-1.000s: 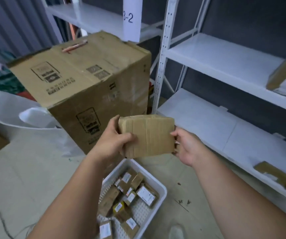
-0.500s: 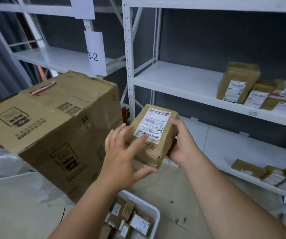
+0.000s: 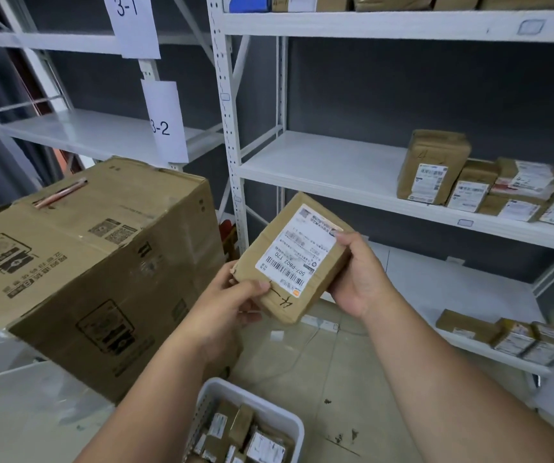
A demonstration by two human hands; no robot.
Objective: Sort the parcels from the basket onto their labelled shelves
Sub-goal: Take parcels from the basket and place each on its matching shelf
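White shelving [image 3: 335, 168] behind, big carton [image 3: 85, 262] left, basket [image 3: 289, 419] below, both hands' fingers [image 3: 252, 289] grasping parcel [image 3: 294, 259]

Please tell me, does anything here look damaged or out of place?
Little stands out. The parcel, held by the left hand and right hand, is creased at its near corner. The big box sits tilted, with wrinkled tape. The shelf parcels lean unevenly against each other.

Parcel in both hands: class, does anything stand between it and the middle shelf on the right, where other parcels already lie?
Nothing visible does. The parcel, held by the left hand and right hand, sits just below the middle shelf, whose near stretch is bare; the stored parcels lie farther right.
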